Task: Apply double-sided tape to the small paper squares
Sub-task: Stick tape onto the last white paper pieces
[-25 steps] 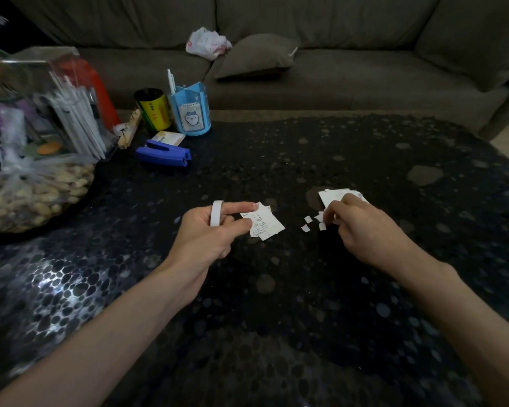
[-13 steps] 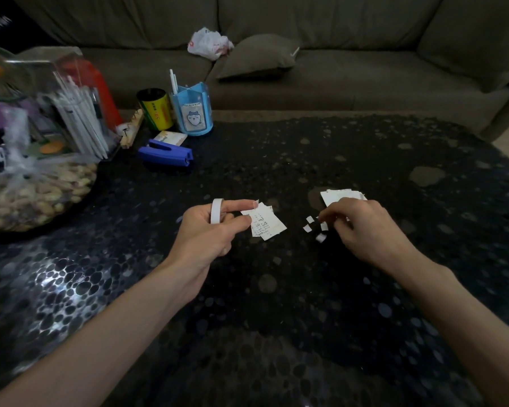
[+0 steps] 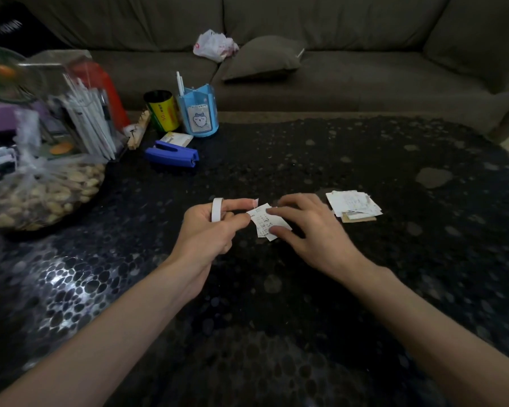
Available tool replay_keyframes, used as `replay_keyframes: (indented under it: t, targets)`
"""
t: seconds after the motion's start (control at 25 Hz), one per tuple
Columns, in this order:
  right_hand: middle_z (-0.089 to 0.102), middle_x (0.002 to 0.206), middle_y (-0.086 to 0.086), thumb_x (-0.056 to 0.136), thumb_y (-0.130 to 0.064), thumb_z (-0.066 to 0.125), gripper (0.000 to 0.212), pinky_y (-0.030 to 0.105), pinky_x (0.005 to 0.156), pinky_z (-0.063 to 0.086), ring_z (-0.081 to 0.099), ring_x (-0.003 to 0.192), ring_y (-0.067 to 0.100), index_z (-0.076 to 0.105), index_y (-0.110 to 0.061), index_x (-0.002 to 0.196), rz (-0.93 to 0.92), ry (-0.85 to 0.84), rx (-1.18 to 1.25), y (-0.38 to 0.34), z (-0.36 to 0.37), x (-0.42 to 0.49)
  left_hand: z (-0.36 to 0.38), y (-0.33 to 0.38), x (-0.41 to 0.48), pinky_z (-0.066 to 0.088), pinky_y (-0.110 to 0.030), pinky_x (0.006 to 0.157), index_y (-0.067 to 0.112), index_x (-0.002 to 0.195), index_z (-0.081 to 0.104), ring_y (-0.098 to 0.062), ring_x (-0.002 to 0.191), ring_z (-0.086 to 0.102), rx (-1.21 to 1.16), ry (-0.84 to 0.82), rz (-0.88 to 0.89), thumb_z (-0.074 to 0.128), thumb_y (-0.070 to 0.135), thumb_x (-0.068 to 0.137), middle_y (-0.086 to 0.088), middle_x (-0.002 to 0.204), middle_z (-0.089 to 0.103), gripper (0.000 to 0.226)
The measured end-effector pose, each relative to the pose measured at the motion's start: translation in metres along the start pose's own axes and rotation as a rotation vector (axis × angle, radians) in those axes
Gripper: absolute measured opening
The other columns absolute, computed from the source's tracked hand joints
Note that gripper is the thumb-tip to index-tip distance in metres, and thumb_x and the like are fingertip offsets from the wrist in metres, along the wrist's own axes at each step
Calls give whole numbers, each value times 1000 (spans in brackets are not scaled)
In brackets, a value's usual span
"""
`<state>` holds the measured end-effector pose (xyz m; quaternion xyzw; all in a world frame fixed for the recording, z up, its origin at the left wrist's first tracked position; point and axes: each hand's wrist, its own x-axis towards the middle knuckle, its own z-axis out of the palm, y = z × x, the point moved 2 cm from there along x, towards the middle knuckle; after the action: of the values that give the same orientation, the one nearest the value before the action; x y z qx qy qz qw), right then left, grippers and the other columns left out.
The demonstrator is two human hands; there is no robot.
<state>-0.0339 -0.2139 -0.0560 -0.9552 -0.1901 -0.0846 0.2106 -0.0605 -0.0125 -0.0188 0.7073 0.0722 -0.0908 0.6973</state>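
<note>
A white roll of double-sided tape sits like a ring round the index finger of my left hand. That hand's thumb and fingers pinch the left edge of a few printed paper slips, held just above the black table. My right hand is on the same slips, with its index fingertip at their top edge and its thumb at their lower edge. A tiny white bit shows at my left index fingertip. The small cut squares are out of sight behind my right hand.
A pile of paper pieces lies right of my hands, on a brown card. At the back left are a blue stapler, a blue pen holder, a yellow can and a bag of nuts. A sofa lies beyond.
My right hand has left the small squares beside the paper pile and moved left onto the slips in my left hand. The left hand has stayed in place.
</note>
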Motion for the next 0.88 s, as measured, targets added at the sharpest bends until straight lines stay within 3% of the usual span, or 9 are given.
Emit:
replay_keyframes:
  t: [0.16,0.4,0.6,0.72,0.88]
  targets:
    - [45,159,-3,100,-50,61,51,43,114,32,26,151,20,62,-26,145,94,-23,-157,-8,16,7,0,1,0,30,-26,53,25,106,80,-9,51,33,-3,16,-13,67,8,97,8,52,47,22]
    - [64,139,-6,96,-46,69,35,32,99,31,41,135,16,77,-28,124,93,103,-41,-5,22,1,0,-2,1,30,-25,53,26,107,80,-7,51,33,1,19,-25,68,9,97,10,52,48,23]
    - [70,117,-9,94,-39,75,25,31,96,47,52,112,9,80,-31,117,40,184,168,-8,19,-9,-4,-6,7,34,-20,49,30,115,77,-5,52,40,36,135,-6,74,20,94,13,56,50,23]
    - [69,115,-9,95,-36,76,24,29,91,46,55,107,11,79,-33,118,-34,77,194,-11,10,-18,-7,-6,9,38,-22,57,34,121,73,-6,62,48,69,190,-8,76,25,92,12,72,58,30]
    - [66,120,-7,95,-35,74,26,29,90,47,53,111,13,78,-36,121,-193,-174,45,-10,-7,-35,-6,-7,9,36,-20,55,34,116,77,-5,61,48,51,148,-15,77,33,91,11,81,62,25]
